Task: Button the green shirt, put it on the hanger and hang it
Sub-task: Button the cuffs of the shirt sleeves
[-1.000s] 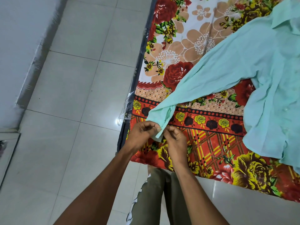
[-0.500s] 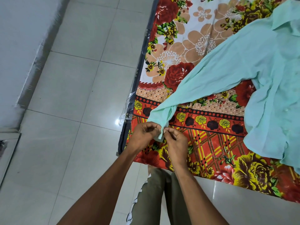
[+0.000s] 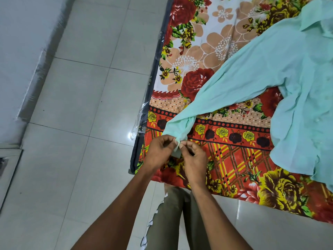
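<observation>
The pale green shirt [image 3: 295,73] lies spread on a floral bedsheet [image 3: 234,159], its body at the right and one long sleeve stretched toward the bed's near left corner. At that corner both my hands pinch the sleeve cuff [image 3: 177,141]. My left hand [image 3: 159,152] grips the cuff's left edge, and my right hand [image 3: 194,159] holds its right edge, fingertips nearly touching. The cuff's end is mostly hidden between my fingers. No hanger is in view.
The bed's dark mattress edge [image 3: 153,83], wrapped in clear plastic, runs down the middle. Grey floor tiles [image 3: 86,105] fill the left side, with a pale wall [image 3: 19,51] at far left. My legs in olive trousers [image 3: 171,219] stand at the bed's foot.
My fingertips have closed in on the cuff and shifted slightly; the sleeve and the rest of the shirt lie as before.
</observation>
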